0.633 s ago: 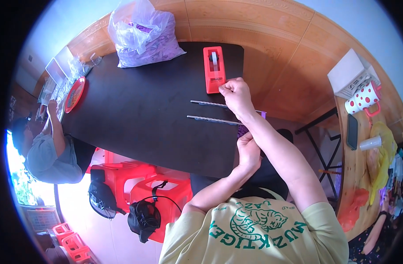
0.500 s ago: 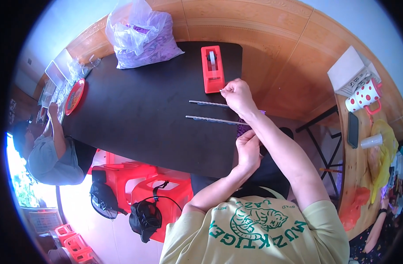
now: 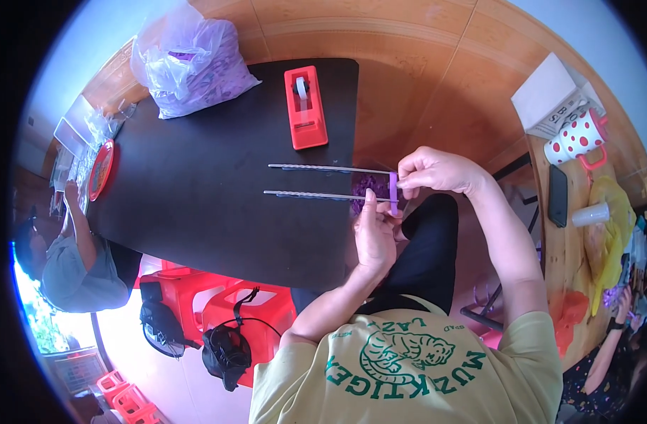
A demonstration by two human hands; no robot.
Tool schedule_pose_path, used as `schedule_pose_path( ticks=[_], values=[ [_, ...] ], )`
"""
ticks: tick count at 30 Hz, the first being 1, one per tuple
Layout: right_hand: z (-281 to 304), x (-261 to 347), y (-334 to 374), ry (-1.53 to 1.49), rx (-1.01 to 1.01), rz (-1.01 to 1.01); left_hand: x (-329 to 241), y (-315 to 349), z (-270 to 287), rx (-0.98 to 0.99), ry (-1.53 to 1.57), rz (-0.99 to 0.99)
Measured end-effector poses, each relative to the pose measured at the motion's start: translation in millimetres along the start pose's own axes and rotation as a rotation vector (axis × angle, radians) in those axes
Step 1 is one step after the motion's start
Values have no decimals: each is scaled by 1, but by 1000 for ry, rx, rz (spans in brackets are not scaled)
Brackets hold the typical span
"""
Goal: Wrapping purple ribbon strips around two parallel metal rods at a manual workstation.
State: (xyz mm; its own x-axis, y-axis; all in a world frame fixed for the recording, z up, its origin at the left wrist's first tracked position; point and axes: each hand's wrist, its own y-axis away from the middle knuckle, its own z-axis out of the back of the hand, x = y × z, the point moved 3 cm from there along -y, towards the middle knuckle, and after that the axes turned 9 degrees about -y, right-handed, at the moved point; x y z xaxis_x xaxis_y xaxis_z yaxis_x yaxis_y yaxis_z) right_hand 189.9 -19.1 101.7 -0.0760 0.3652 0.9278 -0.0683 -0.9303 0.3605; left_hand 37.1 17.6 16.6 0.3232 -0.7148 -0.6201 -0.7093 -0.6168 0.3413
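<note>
Two slim twisted metal rods (image 3: 323, 196), like chopsticks, lie side by side, their far ends reaching over the black table. A purple strip (image 3: 393, 201) stands across their near ends. My left hand (image 3: 377, 237) is closed on the strip end of the nearer rod, thumb upright against it. Fluffy purple material (image 3: 362, 189) shows between the rods beside the table edge; its lower part is hidden. My right hand (image 3: 440, 172) pinches at the strip's far end; the small bit of tape at its fingertips barely shows. Beyond the rods stands a red tape dispenser (image 3: 313, 137).
The black table (image 3: 196, 177) carries a plastic bag of purple pieces (image 3: 196, 67) and a red tray (image 3: 101, 169). Red stools (image 3: 260, 300) hold black bags. On the right, a wooden table (image 3: 578, 272) bears a dotted mug (image 3: 576, 138), phone and box. Other people sit left and right.
My right hand has left the tape dispenser and come back to the purple strip. My left hand and the rods have shifted left with the view, and the strip now shows upright across the rods.
</note>
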Motion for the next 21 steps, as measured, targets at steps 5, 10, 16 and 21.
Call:
schedule_pose_path(
  ticks=[5,10,16,21],
  values=[
    [1,-17,-9,-84,-9,12,0,-4,-1,-15,-29,21],
    [2,-20,-12,-92,2,21,3,-11,1,-91,-98,22],
    [0,-21,-12,-112,-29,11,1,-14,-6,-137,-131,-30],
    [0,-22,-12,-125,-39,22,-1,-15,-16,-187,-122,-47]
  ],
)
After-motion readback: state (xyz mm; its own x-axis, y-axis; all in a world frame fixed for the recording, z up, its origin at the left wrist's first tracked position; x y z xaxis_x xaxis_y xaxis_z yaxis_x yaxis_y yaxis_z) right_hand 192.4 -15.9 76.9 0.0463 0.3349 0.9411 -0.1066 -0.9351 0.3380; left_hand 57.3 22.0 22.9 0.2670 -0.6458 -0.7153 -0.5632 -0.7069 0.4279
